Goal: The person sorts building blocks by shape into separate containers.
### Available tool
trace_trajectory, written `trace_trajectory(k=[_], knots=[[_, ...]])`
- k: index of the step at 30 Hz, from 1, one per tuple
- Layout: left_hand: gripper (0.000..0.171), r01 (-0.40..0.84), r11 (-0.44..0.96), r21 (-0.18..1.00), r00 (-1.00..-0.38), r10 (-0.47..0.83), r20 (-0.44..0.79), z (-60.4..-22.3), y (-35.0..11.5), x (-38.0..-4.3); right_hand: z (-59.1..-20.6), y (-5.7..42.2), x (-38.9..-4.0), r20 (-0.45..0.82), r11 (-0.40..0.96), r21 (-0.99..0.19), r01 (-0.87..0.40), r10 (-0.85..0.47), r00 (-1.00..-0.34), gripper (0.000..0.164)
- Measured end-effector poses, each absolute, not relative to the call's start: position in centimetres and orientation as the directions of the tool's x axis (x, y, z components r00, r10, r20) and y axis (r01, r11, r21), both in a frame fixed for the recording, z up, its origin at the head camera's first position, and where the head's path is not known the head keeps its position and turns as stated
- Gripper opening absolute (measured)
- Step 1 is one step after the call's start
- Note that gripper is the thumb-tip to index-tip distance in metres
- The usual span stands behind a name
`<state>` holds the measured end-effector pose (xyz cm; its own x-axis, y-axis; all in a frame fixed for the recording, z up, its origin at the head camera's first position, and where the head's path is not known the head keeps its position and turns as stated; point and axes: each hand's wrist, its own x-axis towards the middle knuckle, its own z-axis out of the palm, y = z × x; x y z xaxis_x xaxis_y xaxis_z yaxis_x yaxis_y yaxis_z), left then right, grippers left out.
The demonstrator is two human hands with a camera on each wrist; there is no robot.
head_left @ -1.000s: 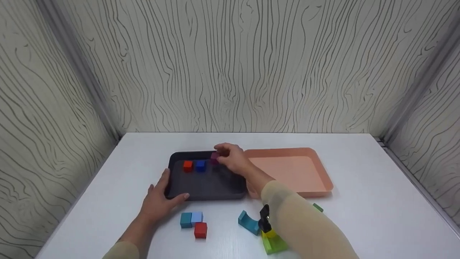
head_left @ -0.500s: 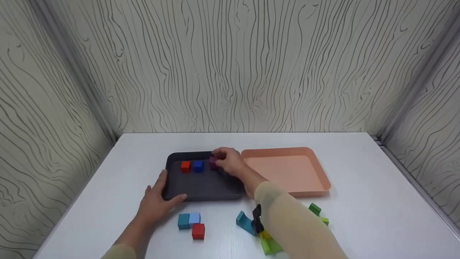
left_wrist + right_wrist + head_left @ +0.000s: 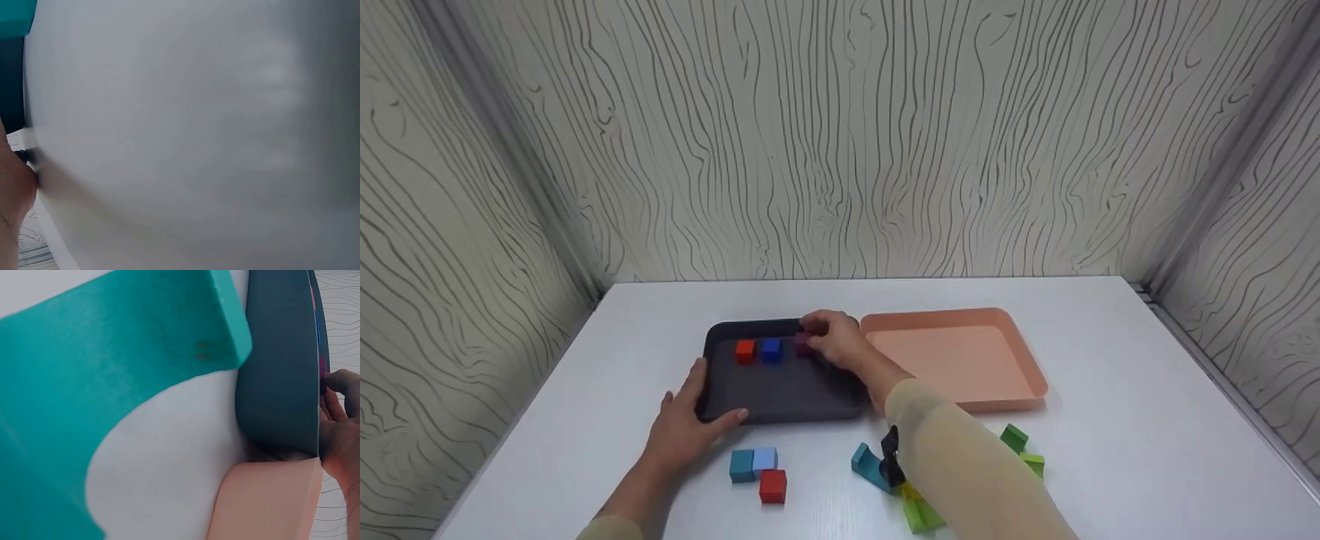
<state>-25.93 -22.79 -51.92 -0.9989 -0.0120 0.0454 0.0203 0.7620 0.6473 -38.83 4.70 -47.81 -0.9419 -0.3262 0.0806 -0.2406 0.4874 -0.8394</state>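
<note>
My right hand pinches a purple cube low inside the dark tray, near its back right. To the left of that cube, a blue cube and an orange-red cube sit in a row on the tray floor. My left hand rests at the tray's front left corner, fingers along the left side and thumb on the front rim. In the right wrist view, the purple cube shows between thumb and fingers just above the tray wall.
A pink tray stands against the dark tray's right side. In front lie a teal cube, a light blue cube and a red cube. A teal arch block and green blocks lie around my right forearm.
My right hand has lowered the purple cube toward the tray floor, in line with the other two cubes. The left hand keeps its place on the tray; the head view has shifted slightly.
</note>
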Motion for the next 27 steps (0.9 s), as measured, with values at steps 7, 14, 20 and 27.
trace_trajectory(k=[7,14,20,27], knots=[[0.121,0.027,0.761,0.648,-0.998,-0.021,0.066,-52.1,-22.8,-25.7,-48.1,4.7,-38.6,0.114,0.473,-0.836,-0.278,-0.345,-0.932,0.034],[0.123,0.035,0.758,0.651,-0.998,-0.012,0.067,-52.4,-22.8,-25.7,-48.1,4.8,-38.3,0.13,0.467,-0.836,-0.289,-0.343,-0.93,0.032],[0.124,0.013,0.754,0.657,-0.999,-0.024,0.048,-52.2,-22.6,-25.7,-47.7,5.1,-38.3,0.116,0.448,-0.852,-0.273,-0.346,-0.931,0.039],[0.123,0.015,0.765,0.644,-0.998,-0.024,0.052,-52.3,-22.7,-25.9,-46.7,5.3,-38.0,0.093,0.421,-0.874,-0.241,-0.343,-0.935,0.045]])
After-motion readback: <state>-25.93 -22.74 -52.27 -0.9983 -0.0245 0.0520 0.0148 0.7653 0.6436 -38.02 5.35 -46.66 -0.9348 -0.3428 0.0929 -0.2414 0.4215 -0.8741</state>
